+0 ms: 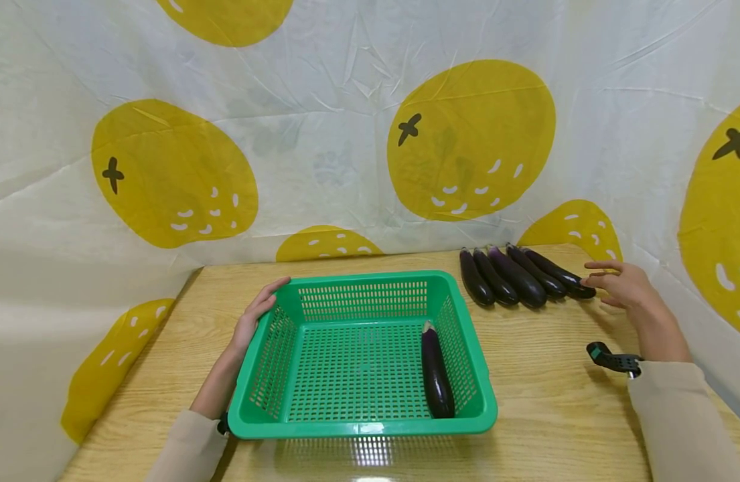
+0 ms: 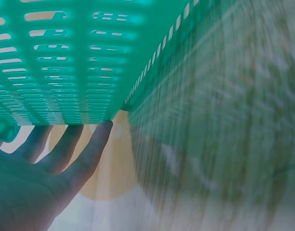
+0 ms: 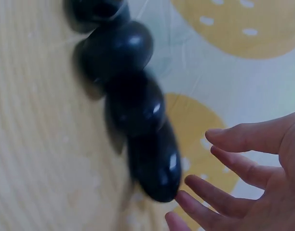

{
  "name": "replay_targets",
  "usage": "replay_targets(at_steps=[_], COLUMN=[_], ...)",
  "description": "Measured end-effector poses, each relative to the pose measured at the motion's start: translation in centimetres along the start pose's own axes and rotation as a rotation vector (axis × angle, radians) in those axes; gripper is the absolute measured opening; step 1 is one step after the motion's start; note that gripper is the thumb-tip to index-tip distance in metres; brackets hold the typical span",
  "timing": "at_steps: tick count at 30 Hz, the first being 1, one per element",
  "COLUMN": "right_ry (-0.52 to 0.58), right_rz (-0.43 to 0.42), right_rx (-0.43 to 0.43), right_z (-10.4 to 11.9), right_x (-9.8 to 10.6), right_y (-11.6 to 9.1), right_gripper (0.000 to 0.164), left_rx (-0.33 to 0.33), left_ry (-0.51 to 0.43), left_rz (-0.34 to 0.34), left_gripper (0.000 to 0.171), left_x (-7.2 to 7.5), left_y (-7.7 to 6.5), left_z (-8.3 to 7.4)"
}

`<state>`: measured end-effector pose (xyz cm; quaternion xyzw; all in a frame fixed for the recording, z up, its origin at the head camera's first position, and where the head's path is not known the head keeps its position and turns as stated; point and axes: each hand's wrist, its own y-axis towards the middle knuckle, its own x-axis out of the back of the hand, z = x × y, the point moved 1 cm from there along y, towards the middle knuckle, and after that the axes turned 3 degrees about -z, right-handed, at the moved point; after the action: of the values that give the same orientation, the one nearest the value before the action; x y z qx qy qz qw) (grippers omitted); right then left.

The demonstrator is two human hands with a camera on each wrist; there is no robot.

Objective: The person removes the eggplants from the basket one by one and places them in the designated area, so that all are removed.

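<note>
A green plastic basket (image 1: 365, 428) stands on the table, with one dark purple eggplant (image 1: 437, 375) lying inside along its right wall. My left hand (image 1: 254, 320) rests at the basket's far left corner. In the left wrist view, its fingers (image 2: 87, 151) extend straight against the basket's perforated outer side. Several more eggplants (image 1: 515, 276) lie side by side at the back right of the table. Beside the rightmost eggplant (image 3: 159, 168), my right hand (image 1: 629, 288) reaches in with fingers spread and fingertips right at its blunt end; nothing is in its grasp.
The wooden table (image 1: 544, 375) extends to the right of the basket and in front of it. A white cloth (image 1: 321, 154) printed with yellow fruit hangs behind and along the sides. A black wrist mount (image 1: 613, 360) sticks out from the right sleeve.
</note>
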<state>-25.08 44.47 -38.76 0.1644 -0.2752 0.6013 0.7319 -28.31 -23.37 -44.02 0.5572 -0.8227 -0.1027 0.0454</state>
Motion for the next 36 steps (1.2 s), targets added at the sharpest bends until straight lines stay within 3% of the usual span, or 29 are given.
replay_targets(at_steps=[6, 12, 15, 21, 26, 36], right_ry=[-0.065, -0.090, -0.067, -0.103, -0.087, -0.068], right_rz=[0.032, 0.082, 0.096, 0.069, 0.076, 0.138], right_rx=[0.111, 0.255, 0.305, 0.375, 0.438, 0.478], right_z=[3.5, 7.4, 9.1, 11.6, 13.1, 15.7], right_x=[-0.2, -1.1, -2.0, -3.6, -4.9, -7.5], right_y=[-1.0, -2.3, -3.1, -4.5, -5.5, -8.1], right_gripper=[0.063, 0.037, 0.038, 0.055, 0.053, 0.051], left_rx=[-0.006, -0.009, -0.010, -0.015, -0.010, -0.018], left_ry=[-0.011, -0.014, -0.015, -0.002, -0.015, -0.002], left_rz=[0.003, 0.005, 0.003, -0.004, -0.003, -0.002], left_gripper=[0.055, 0.054, 0.054, 0.054, 0.054, 0.054], left_x=[0.1, 0.0, 0.1, 0.1, 0.1, 0.0], left_y=[-0.1, -0.1, 0.0, 0.0, 0.0, 0.0], left_z=[-0.1, -0.2, -0.2, -0.2, -0.2, -0.3])
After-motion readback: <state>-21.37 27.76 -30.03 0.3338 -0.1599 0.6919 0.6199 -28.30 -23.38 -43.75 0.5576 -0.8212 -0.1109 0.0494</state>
